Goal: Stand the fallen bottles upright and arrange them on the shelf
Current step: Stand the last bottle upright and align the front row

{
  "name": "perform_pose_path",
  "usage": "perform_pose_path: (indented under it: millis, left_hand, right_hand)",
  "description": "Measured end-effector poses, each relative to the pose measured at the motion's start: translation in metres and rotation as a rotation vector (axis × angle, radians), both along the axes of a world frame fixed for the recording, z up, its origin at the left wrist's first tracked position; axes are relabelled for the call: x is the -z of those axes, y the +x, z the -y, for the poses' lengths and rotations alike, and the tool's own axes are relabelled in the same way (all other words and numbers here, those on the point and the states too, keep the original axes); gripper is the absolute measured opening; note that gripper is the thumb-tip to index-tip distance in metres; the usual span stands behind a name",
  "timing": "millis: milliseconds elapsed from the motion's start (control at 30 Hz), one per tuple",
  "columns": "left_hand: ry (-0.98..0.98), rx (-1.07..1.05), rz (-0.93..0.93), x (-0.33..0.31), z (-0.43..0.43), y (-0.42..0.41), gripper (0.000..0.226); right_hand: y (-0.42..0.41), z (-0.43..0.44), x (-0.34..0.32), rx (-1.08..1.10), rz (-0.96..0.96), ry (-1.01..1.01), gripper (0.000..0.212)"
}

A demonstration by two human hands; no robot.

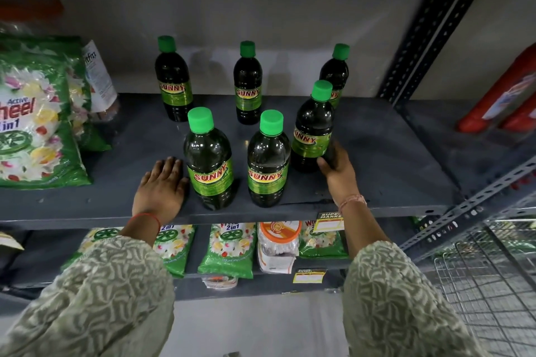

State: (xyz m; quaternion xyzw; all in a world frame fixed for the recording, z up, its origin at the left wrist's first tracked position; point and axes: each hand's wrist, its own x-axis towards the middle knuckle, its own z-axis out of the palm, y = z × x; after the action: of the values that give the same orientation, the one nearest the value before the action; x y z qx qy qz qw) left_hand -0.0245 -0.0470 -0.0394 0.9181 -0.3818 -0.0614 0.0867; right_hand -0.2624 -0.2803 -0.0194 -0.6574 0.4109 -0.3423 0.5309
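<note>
On the grey shelf (377, 153), your right hand (338, 171) gripped the centre-right bottle (311, 130); your left hand (162, 185) lay flat, open, holding nothing.

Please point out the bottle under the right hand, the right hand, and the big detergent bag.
held bottle (311, 136), head view, on its label.
right hand (338, 166), head view, back of hand.
detergent bag (32, 116), head view, its printed front.

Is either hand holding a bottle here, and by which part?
The right hand grips the front-right bottle around its lower body, near the base. The left hand lies flat on the shelf, holding nothing.
</note>
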Motion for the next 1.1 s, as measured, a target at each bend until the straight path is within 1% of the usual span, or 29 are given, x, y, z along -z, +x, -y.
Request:
perform_pose_path:
  millis: [67, 100, 133, 167, 200, 267, 333, 367, 433, 500, 567, 600, 633, 700, 767, 867, 1100]
  left_hand:
    - [0.002, 0.003, 0.006, 0.001, 0.000, 0.000, 0.055]
    - [0.004, 0.005, 0.006, 0.001, 0.000, 0.000, 0.055]
    - [0.006, 0.005, 0.004, 0.001, 0.000, 0.000, 0.055]
    - [0.008, 0.005, 0.002, 0.001, 0.000, 0.001, 0.055]
    - [0.009, 0.005, 0.001, 0.001, -0.001, 0.001, 0.055]
    - [0.009, 0.010, 0.005, 0.001, -0.001, 0.001, 0.055]
    - [0.001, 0.010, 0.001, 0.002, -0.001, 0.002, 0.055]
    - [-0.005, 0.009, -0.001, 0.002, -0.001, 0.002, 0.055]
    - [-0.009, 0.015, 0.003, 0.003, 0.000, 0.002, 0.055]
    - [0.001, 0.022, 0.010, 0.003, 0.000, 0.002, 0.055]
    - [0.003, 0.019, 0.016, 0.004, 0.001, 0.002, 0.056]
    - [0.002, 0.017, 0.017, 0.004, 0.000, 0.002, 0.056]
    - [0.002, 0.017, 0.015, 0.003, 0.000, 0.001, 0.056]
    - [0.001, 0.017, 0.008, 0.003, -0.001, 0.001, 0.056]
    - [0.005, 0.016, 0.004, 0.002, -0.001, 0.001, 0.056]
    - [0.005, 0.018, 0.002, 0.002, -0.002, 0.001, 0.056]
    - [-0.027, 0.002, -0.040, 0.000, 0.000, -0.002, 0.055]
  right_hand:
    - [0.006, -0.004, -0.004, 0.014, -0.024, -0.029, 0.090]
    - [0.012, -0.008, -0.006, 0.041, -0.090, -0.091, 0.101]
    - [0.019, -0.009, -0.006, 0.076, -0.146, -0.148, 0.107]
    - [0.025, -0.011, -0.006, 0.112, -0.166, -0.170, 0.106]
    - [0.030, -0.011, -0.004, 0.132, -0.144, -0.167, 0.099]
    - [0.031, -0.008, -0.003, 0.126, -0.110, -0.140, 0.079]
    - [0.022, -0.001, -0.004, 0.037, -0.117, -0.101, 0.065]
    - [0.017, 0.003, -0.005, -0.027, -0.125, -0.083, 0.063]
    - [0.009, 0.013, -0.004, -0.141, -0.137, -0.055, 0.069]
    - [0.007, 0.013, -0.003, -0.212, -0.133, -0.025, 0.084]
    - [0.010, 0.008, 0.000, -0.179, -0.084, -0.004, 0.106]
    - [0.012, 0.004, 0.001, -0.129, -0.075, -0.022, 0.112]
    - [0.015, 0.000, 0.002, -0.066, -0.080, -0.053, 0.110]
    - [0.017, -0.009, 0.002, 0.031, -0.109, -0.126, 0.090]
    - [0.015, -0.016, -0.002, 0.056, -0.154, -0.183, 0.073]
    - [0.002, -0.028, 0.000, 0.063, -0.162, -0.196, 0.069]
    - [-0.029, -0.059, 0.008, 0.064, -0.192, -0.257, 0.070]
